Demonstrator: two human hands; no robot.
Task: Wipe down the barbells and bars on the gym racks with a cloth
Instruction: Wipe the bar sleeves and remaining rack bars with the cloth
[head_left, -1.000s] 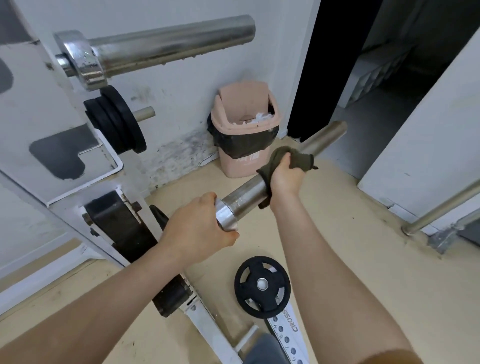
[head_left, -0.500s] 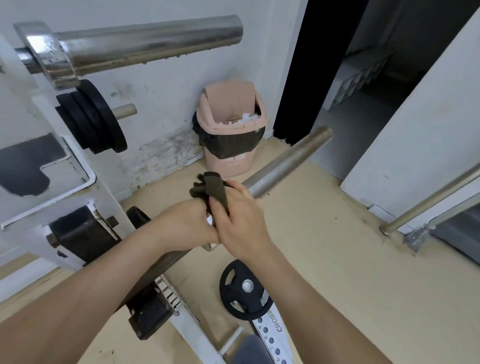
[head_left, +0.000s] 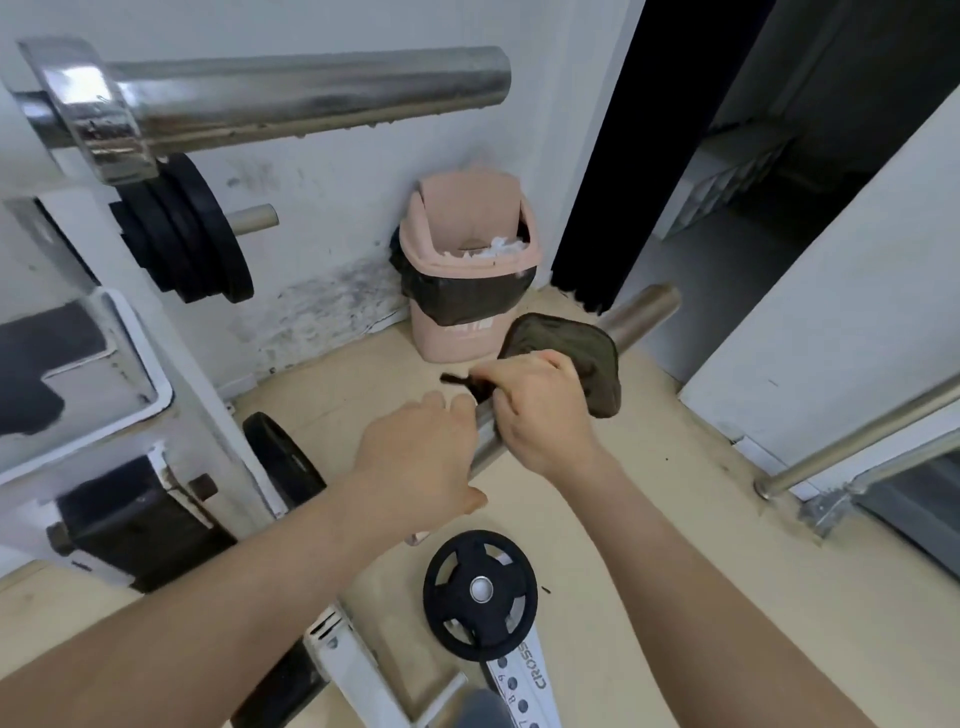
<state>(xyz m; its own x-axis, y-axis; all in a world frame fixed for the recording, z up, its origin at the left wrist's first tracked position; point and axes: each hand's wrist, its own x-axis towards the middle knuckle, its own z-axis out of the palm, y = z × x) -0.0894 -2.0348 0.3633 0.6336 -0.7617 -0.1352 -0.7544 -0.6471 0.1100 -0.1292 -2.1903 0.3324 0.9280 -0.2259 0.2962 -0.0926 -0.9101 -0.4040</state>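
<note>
Far left: stacked plates (head_left: 182, 234) on rack peg, close to wall. Left hand (head_left: 415, 457) curled over near end of lower bar (head_left: 639, 312), steadying. Right hand (head_left: 540, 410) pinched shut on cloth (head_left: 571, 353), draped across bar mid-sleeve. Judged: steel heavy, slick; cloth limp, best bunched. Bin (head_left: 467, 291) just behind; open floor rightward.

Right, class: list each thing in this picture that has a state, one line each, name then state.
lower bar: tilted, cloth draped over it
cloth: bunched, held by the right hand
right hand: closed on cloth
left hand: on the bar's near end, grip unclear
upper bar: racked, horizontal
bin: lid open, paper inside
plate: flat on floor
</note>
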